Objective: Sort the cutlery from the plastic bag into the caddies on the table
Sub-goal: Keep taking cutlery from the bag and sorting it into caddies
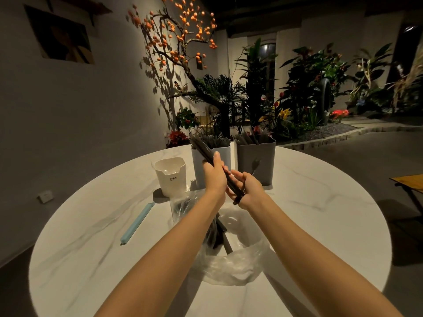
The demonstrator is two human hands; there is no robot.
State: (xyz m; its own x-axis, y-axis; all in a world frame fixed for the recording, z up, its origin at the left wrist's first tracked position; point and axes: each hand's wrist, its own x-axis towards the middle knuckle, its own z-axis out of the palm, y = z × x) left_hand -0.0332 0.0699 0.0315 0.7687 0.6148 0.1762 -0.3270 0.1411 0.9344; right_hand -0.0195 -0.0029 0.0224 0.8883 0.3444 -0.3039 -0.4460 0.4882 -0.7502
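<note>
The left hand and right hand are both gripping a dark cutlery bundle that is tilting toward the white caddy, so a loosening grip risks pieces sliding onto the surface.

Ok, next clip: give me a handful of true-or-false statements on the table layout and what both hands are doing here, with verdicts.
1. Both hands hold a bundle of dark cutlery above the table. True: the left hand and the right hand are both on it.
2. The plastic bag is empty. False: dark pieces still lie in it.
3. The small white cup stands to the right of both caddies. False: it stands left of the white caddy.
4. A light blue clip lies on the table, left of the bag. True.
5. The grey caddy holds nothing. False: dark pieces stick out of its top.
</note>
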